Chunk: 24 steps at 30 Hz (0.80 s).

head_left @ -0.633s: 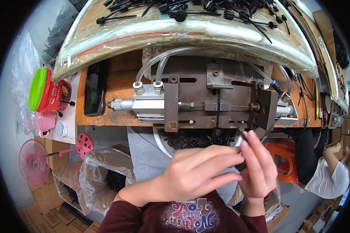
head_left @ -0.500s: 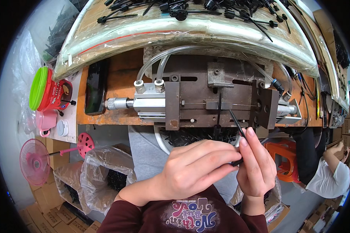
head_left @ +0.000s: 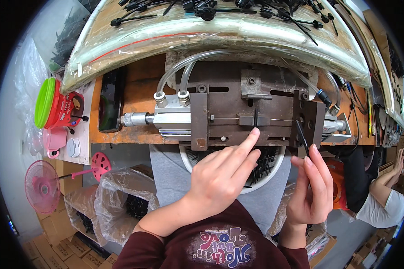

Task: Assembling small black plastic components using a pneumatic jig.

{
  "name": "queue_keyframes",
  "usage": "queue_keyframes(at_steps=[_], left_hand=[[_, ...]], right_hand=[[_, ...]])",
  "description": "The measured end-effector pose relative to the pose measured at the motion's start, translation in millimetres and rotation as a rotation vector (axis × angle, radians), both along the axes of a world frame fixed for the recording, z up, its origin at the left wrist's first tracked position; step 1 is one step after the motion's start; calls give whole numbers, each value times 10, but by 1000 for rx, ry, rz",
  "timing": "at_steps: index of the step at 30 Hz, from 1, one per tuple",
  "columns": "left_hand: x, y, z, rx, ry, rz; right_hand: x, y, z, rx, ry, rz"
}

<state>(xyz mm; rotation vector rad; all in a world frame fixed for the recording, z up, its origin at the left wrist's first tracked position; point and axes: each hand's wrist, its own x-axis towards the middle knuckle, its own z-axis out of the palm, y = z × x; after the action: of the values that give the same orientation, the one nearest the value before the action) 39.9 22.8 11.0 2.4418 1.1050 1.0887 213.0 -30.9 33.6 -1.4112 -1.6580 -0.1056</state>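
Observation:
My left hand (head_left: 217,179) is at the front of the metal fixture (head_left: 276,101), closed on the lower part of a thin black plastic rod (head_left: 256,117). Its index finger stretches along the rod, and the thumb is hidden beneath the hand. The rod's upper end lies across the small grooved block (head_left: 244,120) in the middle of the fixture. Off to the right, my right hand (head_left: 312,193) pinches a second black rod (head_left: 301,132) between thumb and fingertips. This rod tilts up and to the left, in front of the fixture's right plate (head_left: 310,119).
Air cylinders (head_left: 173,119) with clear hoses (head_left: 202,54) flank the fixture on the wooden bench (head_left: 141,92). A white basket (head_left: 278,163) of black pieces sits on my lap. More black parts (head_left: 206,12) lie on the wrapped board beyond. At right, another person (head_left: 381,204) sits nearby.
My hands have parted. The left has moved away from the right hand's rod, up to the rod in the fixture; the right has carried its own rod to the right. More of the basket shows.

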Motion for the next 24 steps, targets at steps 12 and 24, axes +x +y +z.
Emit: queue_keyframes(at_steps=[12,24], left_hand=[[57,84,33,42,102,43],[-32,103,-21,11,13,-11]], right_hand=[[21,-75,114,-53,175,59],[135,-37,-248,-36,102,51]])
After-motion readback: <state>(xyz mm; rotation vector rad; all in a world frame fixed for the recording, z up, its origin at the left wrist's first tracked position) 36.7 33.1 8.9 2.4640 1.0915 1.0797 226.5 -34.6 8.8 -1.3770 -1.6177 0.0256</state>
